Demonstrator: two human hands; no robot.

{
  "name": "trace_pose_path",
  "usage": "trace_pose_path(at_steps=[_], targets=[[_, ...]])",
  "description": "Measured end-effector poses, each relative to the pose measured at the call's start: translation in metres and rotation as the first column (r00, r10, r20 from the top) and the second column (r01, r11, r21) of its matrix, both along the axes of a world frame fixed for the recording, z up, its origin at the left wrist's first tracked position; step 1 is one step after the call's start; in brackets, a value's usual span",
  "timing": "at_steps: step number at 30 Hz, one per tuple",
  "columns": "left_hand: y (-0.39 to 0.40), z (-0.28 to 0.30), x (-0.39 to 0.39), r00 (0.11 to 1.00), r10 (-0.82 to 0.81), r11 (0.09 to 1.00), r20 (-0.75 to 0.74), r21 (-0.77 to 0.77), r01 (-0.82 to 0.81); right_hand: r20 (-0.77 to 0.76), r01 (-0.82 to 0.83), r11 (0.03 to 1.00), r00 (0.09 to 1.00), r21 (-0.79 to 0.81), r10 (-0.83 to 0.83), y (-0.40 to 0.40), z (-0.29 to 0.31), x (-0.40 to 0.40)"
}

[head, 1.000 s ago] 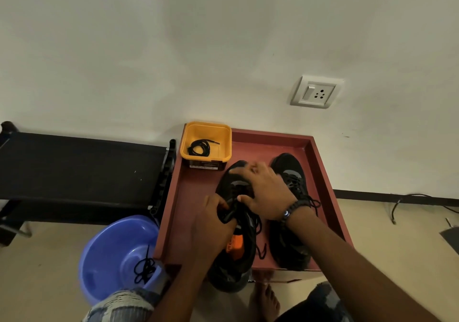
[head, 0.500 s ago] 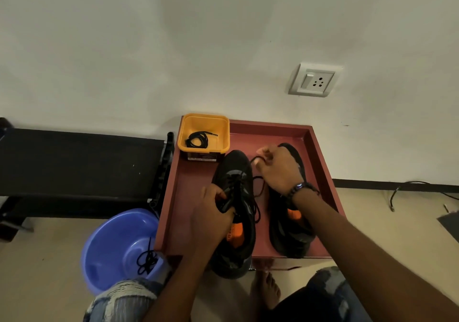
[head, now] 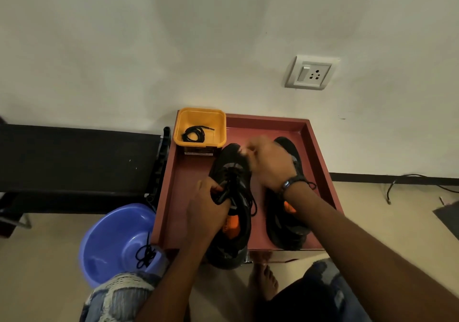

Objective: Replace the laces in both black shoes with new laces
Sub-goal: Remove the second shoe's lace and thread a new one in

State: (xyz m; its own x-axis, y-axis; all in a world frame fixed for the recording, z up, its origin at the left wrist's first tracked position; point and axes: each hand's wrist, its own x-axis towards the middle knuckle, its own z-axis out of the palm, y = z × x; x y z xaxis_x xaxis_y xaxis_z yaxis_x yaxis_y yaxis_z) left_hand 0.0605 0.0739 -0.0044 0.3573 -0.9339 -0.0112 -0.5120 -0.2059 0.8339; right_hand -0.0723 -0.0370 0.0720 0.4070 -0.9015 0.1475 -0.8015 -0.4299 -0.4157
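Fingers [head: 218,187] of both hands pinch the half-unlaced black shoe's [head: 233,222] loose lace [head: 253,205].

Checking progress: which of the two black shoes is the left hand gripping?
The shoe nearer the yellow tub: the left hand grips that left shoe at its laces. The right shoe lies apart.

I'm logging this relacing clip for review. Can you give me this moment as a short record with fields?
left hand: grips the left shoe at its laces
right hand: blurred, over the left shoe's toe; whether it pinches a lace is unclear
right shoe: in the red tray, untouched
yellow bin: holds a coiled black lace
blue basin: on the floor, holds a tangled lace
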Motion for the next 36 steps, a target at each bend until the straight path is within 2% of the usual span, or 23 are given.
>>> trace_pose_path(at_steps=[1, 2, 4, 5, 7, 10, 12, 16, 17, 18, 19, 20, 21, 22, 23, 25, 27, 30, 32, 36], targets=[[0.001, 0.0, 0.001, 1.0, 0.0, 1.0, 0.006, -0.007, 0.0, 0.146, 0.156, 0.986, 0.976, 0.051, -0.162, -0.006, 0.0, -0.006], [0.001, 0.0, 0.001, 1.0, -0.001, 1.0, 0.012, -0.011, 0.001, 0.22, 0.256, 0.963, 0.938, 0.09, -0.269, -0.01, -0.002, -0.012], [0.002, 0.002, 0.001, 1.0, -0.005, 1.0, 0.021, 0.0, 0.005, 0.194, 0.294, 0.946, 0.929, 0.134, -0.316, -0.007, -0.011, -0.02], [0.003, 0.005, 0.001, 1.0, -0.006, 1.0, 0.025, 0.009, 0.006, 0.172, 0.235, 0.964, 0.951, 0.126, -0.255, -0.003, -0.017, -0.021], [0.002, 0.006, 0.0, 1.0, -0.001, 1.0, 0.02, 0.013, 0.0, 0.073, 0.009, 0.996, 0.997, 0.092, -0.016, 0.009, -0.028, -0.019], [0.002, 0.005, -0.001, 1.0, -0.005, 1.0, 0.01, 0.001, 0.005, -0.169, -0.295, 0.95, 0.936, 0.107, 0.31, 0.02, -0.03, -0.006], [0.001, 0.003, 0.0, 1.0, -0.014, 1.0, 0.004, 0.007, 0.014, -0.262, -0.358, 0.927, 0.889, 0.113, 0.376, 0.02, -0.024, 0.002], [0.0, 0.0, 0.0, 1.0, -0.008, 1.0, -0.01, 0.027, 0.009, -0.47, -0.405, 0.914, 0.802, 0.03, 0.37, 0.016, -0.01, 0.016], [0.0, 0.0, 0.0, 1.0, 0.0, 1.0, -0.017, 0.022, 0.001, -0.465, -0.393, 0.919, 0.816, -0.013, 0.343, 0.016, -0.007, 0.017], [0.0, -0.001, 0.001, 1.0, 0.006, 1.0, -0.022, 0.019, -0.005, -0.404, -0.322, 0.944, 0.874, -0.07, 0.268, 0.013, -0.002, 0.017], [0.0, 0.0, 0.001, 1.0, 0.007, 1.0, -0.018, 0.022, -0.006, -0.235, -0.133, 0.985, 0.966, -0.106, 0.105, 0.008, 0.006, 0.014], [0.001, 0.0, 0.0, 1.0, 0.005, 1.0, -0.005, 0.022, -0.005, -0.032, 0.086, 0.992, 0.996, -0.097, -0.089, -0.002, 0.014, 0.01], [0.002, 0.001, 0.0, 1.0, 0.007, 1.0, 0.005, 0.016, -0.007, 0.147, 0.26, 0.965, 0.957, -0.034, -0.252, -0.014, 0.018, 0.003], [0.003, 0.001, 0.0, 1.0, 0.008, 1.0, 0.01, 0.005, -0.008, 0.22, 0.34, 0.94, 0.916, 0.022, -0.336, -0.022, 0.021, -0.004], [0.004, 0.001, 0.0, 1.0, 0.006, 1.0, 0.013, -0.004, -0.006, 0.173, 0.349, 0.936, 0.92, 0.05, -0.352, -0.025, 0.024, -0.008], [0.004, 0.001, 0.001, 1.0, 0.0, 1.0, 0.005, -0.007, 0.0, 0.025, 0.259, 0.96, 0.964, 0.109, -0.263, -0.017, 0.021, -0.014], [0.001, 0.0, 0.001, 1.0, -0.004, 1.0, -0.012, -0.01, 0.003, -0.009, 0.121, 0.981, 0.993, 0.151, -0.121, -0.003, 0.014, -0.014], [-0.002, 0.004, -0.003, 1.0, -0.012, 1.0, -0.021, -0.029, 0.011, -0.03, -0.06, 0.94, 0.997, 0.336, 0.075, 0.016, -0.008, -0.012], [-0.004, 0.005, -0.003, 0.999, -0.029, 0.998, -0.016, -0.05, 0.028, -0.094, -0.079, 0.941, 0.989, 0.328, 0.115, 0.024, -0.016, -0.009], [-0.002, 0.002, 0.004, 0.999, -0.033, 0.998, 0.02, -0.043, 0.034, -0.056, -0.086, 0.935, 0.992, 0.344, 0.112, 0.026, -0.017, 0.001]])
